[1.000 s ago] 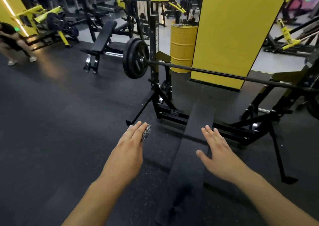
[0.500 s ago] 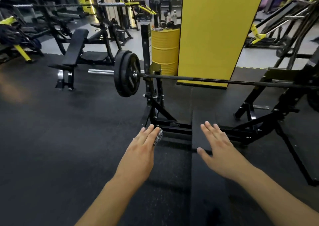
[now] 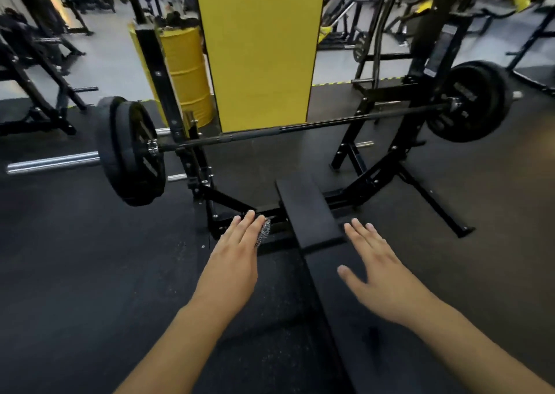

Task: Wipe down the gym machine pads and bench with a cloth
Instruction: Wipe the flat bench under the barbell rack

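This is a commercial gym. A loaded barbell rests across a black bench-press rack, with a flat padded bench beneath it. Black rubber flooring covers the ground. More black-and-yellow weight machines stand behind, beside a yellow pillar and a yellow drum.

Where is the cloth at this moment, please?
In the head view the speckled cloth sits under the fingers of the left hand, left of the black bench pad and not on it.
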The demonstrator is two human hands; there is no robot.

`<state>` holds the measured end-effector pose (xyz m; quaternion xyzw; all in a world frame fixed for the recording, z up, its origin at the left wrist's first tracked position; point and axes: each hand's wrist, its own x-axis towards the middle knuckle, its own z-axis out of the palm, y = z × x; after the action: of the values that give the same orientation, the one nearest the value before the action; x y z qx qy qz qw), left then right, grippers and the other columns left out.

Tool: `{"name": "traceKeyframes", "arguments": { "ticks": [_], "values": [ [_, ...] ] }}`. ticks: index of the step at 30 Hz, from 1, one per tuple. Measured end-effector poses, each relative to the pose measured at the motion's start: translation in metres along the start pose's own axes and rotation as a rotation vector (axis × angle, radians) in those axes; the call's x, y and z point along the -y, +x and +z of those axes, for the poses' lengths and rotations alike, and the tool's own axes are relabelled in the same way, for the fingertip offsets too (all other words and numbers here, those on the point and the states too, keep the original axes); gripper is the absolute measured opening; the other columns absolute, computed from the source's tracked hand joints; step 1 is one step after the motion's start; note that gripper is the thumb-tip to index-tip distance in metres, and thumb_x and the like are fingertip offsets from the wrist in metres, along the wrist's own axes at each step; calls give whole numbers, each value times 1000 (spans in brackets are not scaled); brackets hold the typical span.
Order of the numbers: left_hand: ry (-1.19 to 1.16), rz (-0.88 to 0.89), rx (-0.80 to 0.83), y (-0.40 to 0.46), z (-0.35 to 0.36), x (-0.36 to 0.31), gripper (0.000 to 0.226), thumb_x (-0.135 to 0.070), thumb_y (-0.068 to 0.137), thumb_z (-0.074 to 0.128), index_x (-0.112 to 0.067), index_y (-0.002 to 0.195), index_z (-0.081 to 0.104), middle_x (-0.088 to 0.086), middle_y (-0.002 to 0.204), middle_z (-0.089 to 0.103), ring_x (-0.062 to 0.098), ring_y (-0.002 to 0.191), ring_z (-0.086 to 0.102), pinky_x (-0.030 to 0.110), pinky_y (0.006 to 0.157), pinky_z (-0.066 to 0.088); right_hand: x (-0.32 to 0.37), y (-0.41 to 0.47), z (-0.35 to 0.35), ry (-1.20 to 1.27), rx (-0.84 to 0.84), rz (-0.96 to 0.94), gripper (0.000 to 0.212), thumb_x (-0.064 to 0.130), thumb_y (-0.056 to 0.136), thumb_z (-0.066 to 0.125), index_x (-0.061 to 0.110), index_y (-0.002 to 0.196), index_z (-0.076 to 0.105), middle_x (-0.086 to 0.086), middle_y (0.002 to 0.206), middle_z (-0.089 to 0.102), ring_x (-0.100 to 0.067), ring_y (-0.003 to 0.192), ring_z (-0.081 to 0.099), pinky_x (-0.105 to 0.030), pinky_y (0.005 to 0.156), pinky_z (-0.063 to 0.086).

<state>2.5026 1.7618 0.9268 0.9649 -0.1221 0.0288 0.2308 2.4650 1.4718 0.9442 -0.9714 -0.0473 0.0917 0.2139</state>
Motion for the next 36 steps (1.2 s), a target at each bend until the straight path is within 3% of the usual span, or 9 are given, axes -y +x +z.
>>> {"name": "traceKeyframes", "arguments": {
  "ticks": [3, 7, 11, 22, 27, 36],
  "values": [
    [-12, 48, 34, 36, 13, 2, 71, -3, 105, 42, -30, 163, 10, -13, 170, 2, 8, 157, -2, 33, 129, 12, -10, 7, -7, 20, -33, 98, 79, 54, 103, 43, 38, 161, -9, 27, 163, -20, 4, 148, -27, -27, 124, -4],
    [-15, 86, 92, 86, 41, 5, 72, 0, 103, 41, -27, 163, 12, -7, 171, 5, 11, 158, -1, 28, 128, 8, -32, 20, -3, 65, -16, 199, 79, 54, 102, 44, 42, 159, -11, 30, 161, -22, 7, 146, -29, -27, 124, -3],
    [-27, 56, 170, 136, 77, 15, 74, -1, 103, 41, -31, 163, 11, -12, 170, 3, 10, 158, 0, 33, 128, 18, -71, 55, 6, 107, 5, 289, 80, 55, 101, 45, 41, 160, -8, 30, 162, -21, 7, 146, -28, -30, 126, 0],
    [18, -55, 231, 259, 116, 48, 75, -2, 104, 43, -33, 163, 8, -14, 170, -1, 6, 157, -4, 18, 123, 6, -118, 209, 10, 204, 127, 249, 79, 54, 102, 45, 40, 160, -6, 31, 162, -18, 5, 148, -26, -28, 126, 1],
    [-65, -91, 237, 310, 132, 59, 61, -13, 110, 36, -35, 162, 15, -19, 169, 3, 2, 156, -1, 25, 126, 18, -130, 249, 4, 202, 180, 322, 80, 53, 102, 47, 38, 161, -6, 28, 162, -18, 2, 149, -23, -28, 126, 1],
    [-91, -42, 353, 399, 185, 113, 61, -12, 109, 36, -33, 163, 16, -16, 170, 9, 4, 156, 3, 21, 125, 10, -140, 295, 28, 153, 160, 496, 81, 54, 101, 48, 42, 158, -7, 31, 160, -18, 3, 148, -21, -28, 126, 3]
  ]
}}
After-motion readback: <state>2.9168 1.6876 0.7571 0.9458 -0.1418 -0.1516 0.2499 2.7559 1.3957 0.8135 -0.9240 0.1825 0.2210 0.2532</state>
